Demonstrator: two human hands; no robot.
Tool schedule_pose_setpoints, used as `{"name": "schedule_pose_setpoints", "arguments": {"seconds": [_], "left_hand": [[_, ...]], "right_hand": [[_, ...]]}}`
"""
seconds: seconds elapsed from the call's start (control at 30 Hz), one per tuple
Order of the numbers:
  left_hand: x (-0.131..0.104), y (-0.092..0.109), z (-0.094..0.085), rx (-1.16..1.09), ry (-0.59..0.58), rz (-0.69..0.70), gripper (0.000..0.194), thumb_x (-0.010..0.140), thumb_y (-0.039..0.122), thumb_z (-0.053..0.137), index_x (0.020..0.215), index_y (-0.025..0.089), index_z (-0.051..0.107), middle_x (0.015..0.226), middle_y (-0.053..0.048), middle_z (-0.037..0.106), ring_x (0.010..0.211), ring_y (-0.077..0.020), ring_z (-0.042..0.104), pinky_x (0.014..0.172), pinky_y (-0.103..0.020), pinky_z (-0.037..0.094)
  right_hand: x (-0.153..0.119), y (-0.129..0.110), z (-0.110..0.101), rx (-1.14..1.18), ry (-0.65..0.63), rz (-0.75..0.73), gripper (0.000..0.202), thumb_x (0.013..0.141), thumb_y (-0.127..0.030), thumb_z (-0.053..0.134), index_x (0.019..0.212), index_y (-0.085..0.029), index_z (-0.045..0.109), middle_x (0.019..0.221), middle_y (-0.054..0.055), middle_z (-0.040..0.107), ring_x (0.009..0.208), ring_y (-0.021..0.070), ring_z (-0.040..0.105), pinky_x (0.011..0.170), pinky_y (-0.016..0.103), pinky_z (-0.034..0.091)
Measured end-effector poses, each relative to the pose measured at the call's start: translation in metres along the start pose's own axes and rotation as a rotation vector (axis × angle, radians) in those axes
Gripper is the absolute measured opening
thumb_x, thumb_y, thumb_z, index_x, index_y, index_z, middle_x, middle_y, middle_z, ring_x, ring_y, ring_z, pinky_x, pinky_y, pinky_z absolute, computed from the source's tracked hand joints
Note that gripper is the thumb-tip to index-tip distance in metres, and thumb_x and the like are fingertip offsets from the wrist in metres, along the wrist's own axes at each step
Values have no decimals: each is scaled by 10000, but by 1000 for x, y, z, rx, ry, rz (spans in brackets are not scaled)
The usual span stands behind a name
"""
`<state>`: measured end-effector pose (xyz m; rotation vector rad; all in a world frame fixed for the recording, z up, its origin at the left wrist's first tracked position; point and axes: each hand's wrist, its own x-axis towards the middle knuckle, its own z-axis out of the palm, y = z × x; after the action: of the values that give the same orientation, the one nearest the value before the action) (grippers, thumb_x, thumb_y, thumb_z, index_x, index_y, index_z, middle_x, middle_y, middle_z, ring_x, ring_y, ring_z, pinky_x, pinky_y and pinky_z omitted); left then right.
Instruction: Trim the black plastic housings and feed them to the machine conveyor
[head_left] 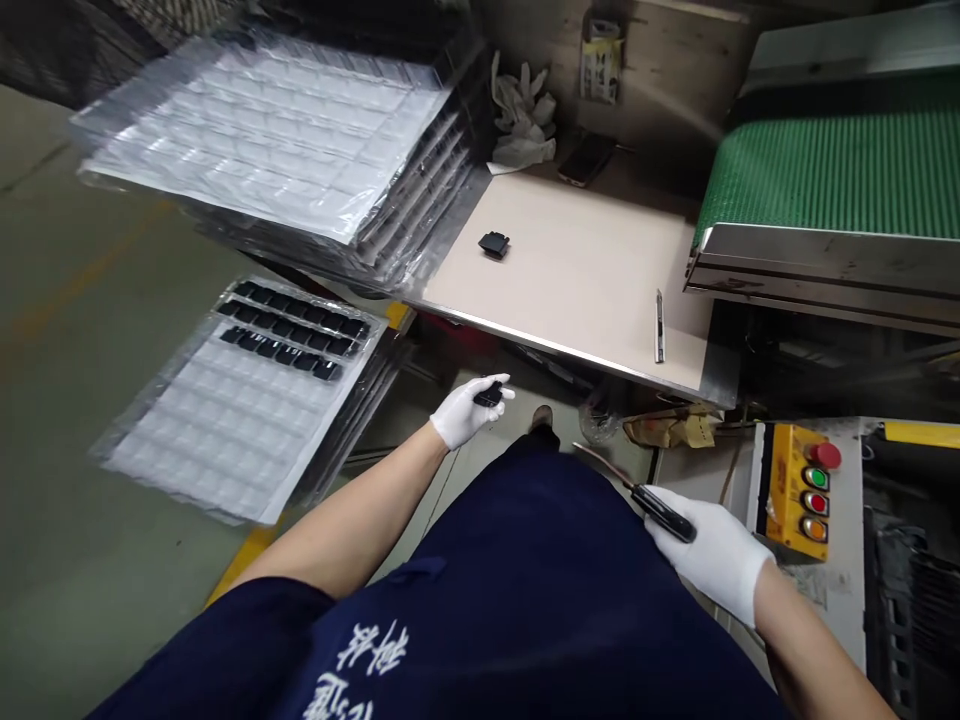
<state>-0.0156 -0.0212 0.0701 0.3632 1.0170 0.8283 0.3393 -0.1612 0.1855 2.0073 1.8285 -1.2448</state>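
My left hand [471, 410], in a white glove, is closed on a small black plastic part [489, 395] in front of the bench edge. In my gloved right hand [709, 545] is a black-handled knife [664, 513]. Its long thin blade points up and left, over my dark blue shirt. A similar black part [494, 245] lies by itself on the beige bench top [577, 270]. To the left of my left hand, a clear plastic tray [225, 420] carries rows of black parts at its far end; its nearer pockets hold none.
Stacked clear trays [270, 130] rise at the back left. On the bench lie a utility knife [659, 327], white gloves [523, 115] and a dark phone [587, 160]. A green conveyor belt [840, 170] stands right, above a yellow button box [802, 490].
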Motion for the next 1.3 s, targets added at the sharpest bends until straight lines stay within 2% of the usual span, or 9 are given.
{"name": "schedule_pose_setpoints", "arguments": {"seconds": [0.1,0.23,0.43,0.53,0.7,0.83,0.97,1.13,1.3], "left_hand": [[-2,-4,-5,13,-13,-21,320,967,379,578,1156,122,606,922,-53,658,651,-113,600,550,-237,512],[-4,-3,-5,-1,-24,-18,353,974,406,561,1198,134,589,972,-61,656,648,-107,590,540,-231,504],[-4,-7,-7,-3,3,-30,308,971,375,575,1152,127,600,922,-44,647,608,-92,563,512,-213,482],[-12,-4,-1,-27,12,-33,278,962,339,589,1134,122,605,882,-37,648,570,-85,539,484,-203,449],[-61,19,32,-165,-85,-12,379,926,347,560,1180,74,630,973,-137,683,606,-129,557,500,-241,419],[-113,38,70,-290,-211,4,481,940,445,520,1265,104,618,1028,-132,685,619,-130,549,545,-249,431],[-140,48,90,-418,-376,35,517,965,471,494,1292,88,605,1058,-153,703,562,-128,558,488,-237,408],[-146,66,83,-476,-479,18,568,967,498,483,1319,64,587,1102,-171,707,554,-135,594,416,-222,398],[-147,96,54,-503,-528,19,585,967,525,454,1310,73,596,1102,-180,717,494,-119,576,349,-216,374]], "right_hand": [[9,1,0,-46,-11,84,434,885,-397,518,1303,-384,636,1028,1,782,922,290,748,807,395,582],[14,5,2,44,-25,-22,424,891,-383,518,1290,-332,653,1014,11,784,961,260,740,832,338,569],[20,5,8,96,-38,-75,401,879,-387,542,1251,-326,677,1038,18,780,983,287,736,856,383,571],[24,8,14,105,-28,-42,405,845,-371,568,1228,-322,691,984,17,787,957,299,742,860,414,576],[29,22,21,355,100,-11,497,772,-402,644,1230,-217,688,1142,68,754,1113,304,691,999,424,532],[31,24,21,589,214,15,499,789,-462,655,1180,-153,689,1055,111,768,994,286,725,966,411,547],[33,13,25,652,236,10,517,798,-482,676,1189,-144,675,1080,126,756,962,274,727,971,421,543],[39,-9,36,663,212,12,533,781,-496,677,1184,-146,676,1189,132,726,1044,279,707,1019,435,520],[54,-50,40,589,207,-7,488,768,-499,671,1126,-169,706,1142,113,750,979,278,730,944,423,572]]}}
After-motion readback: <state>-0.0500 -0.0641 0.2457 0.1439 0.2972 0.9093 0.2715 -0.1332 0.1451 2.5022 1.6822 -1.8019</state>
